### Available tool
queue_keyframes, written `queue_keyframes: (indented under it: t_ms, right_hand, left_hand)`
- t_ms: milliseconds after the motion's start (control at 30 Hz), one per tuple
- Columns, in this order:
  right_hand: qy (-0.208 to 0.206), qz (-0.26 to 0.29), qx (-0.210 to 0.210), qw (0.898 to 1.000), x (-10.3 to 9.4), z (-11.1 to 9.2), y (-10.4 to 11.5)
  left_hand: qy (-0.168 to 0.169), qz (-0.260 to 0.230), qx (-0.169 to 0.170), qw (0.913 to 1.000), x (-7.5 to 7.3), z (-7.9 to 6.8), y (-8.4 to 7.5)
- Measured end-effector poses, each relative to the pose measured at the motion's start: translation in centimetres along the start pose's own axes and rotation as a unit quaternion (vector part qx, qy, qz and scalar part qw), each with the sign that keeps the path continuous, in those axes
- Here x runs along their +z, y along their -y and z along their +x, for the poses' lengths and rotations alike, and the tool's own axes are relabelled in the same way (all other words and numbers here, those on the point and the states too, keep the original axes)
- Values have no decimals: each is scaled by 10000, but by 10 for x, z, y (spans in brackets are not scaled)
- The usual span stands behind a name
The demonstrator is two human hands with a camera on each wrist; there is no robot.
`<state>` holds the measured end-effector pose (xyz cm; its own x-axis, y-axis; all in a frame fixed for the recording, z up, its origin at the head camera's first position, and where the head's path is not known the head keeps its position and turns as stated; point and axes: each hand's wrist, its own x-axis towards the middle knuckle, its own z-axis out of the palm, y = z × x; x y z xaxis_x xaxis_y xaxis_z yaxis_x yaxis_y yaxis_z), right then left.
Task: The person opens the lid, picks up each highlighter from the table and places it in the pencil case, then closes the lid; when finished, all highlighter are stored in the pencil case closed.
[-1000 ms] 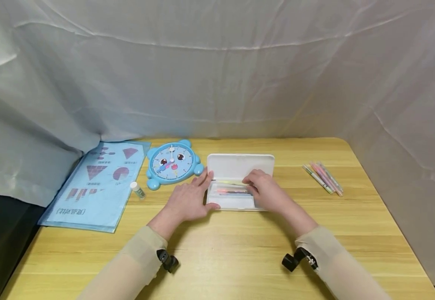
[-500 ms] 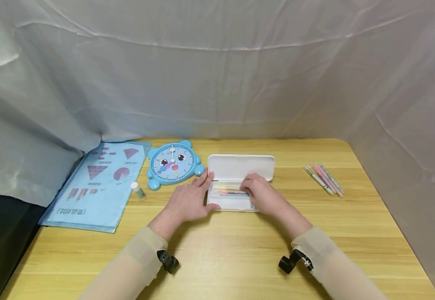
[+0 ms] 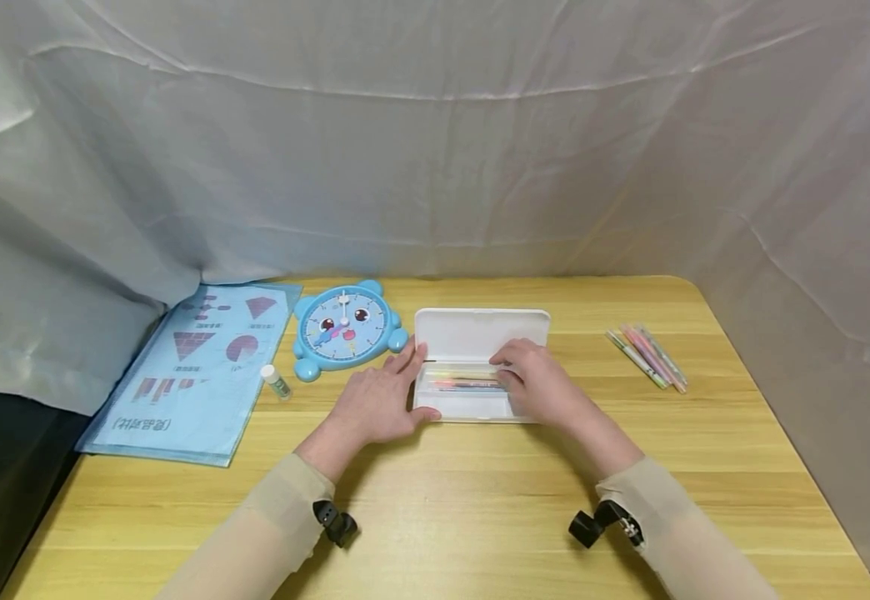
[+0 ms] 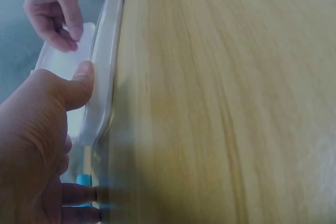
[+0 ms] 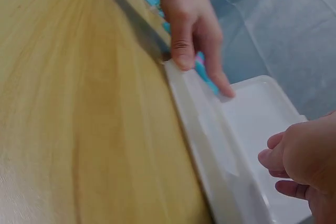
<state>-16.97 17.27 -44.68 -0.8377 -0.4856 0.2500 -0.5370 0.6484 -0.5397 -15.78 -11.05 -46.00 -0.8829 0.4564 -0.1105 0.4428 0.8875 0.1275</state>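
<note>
A white pencil case (image 3: 482,335) lies on the table with its lid raised. Inside it are several thin colored pens (image 3: 467,385), their right ends covered by my right hand (image 3: 540,385). That hand's fingers are loosely curled over the case; in the right wrist view nothing shows between its fingertips (image 5: 265,156). My left hand (image 3: 375,403) holds the case's left end, thumb on the front edge and forefinger by the lid hinge. In the left wrist view its thumb (image 4: 81,85) presses the case rim (image 4: 102,72).
A blue cartoon clock (image 3: 347,327) lies just left of the case, with a glue stick (image 3: 276,382) farther left. Blue printed sheets (image 3: 187,375) cover the table's left side. Several capped pens (image 3: 648,357) lie bunched at the right. Grey cloth (image 3: 435,167) hangs behind.
My right hand shifts left over the pens, then back right and slightly away from them, uncovering more of their length. The left hand stays at the case's left end.
</note>
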Motion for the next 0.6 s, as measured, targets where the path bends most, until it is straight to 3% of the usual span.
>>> queue_keyframes:
  t_ms: [267,467,600]
  right_hand:
    - [-317,187,383,9986,-32,-20,-4]
    - [-1021,-111,164,9946,-60,-43,-18]
    - [-1360,-440,249,9894,-77,-60,-30]
  left_hand:
    - [23,-27,22,10000,0,-1,1]
    - [-30,-53,49,10000,1,-1,1]
    - [-42,-74,57,9999,1,0,1]
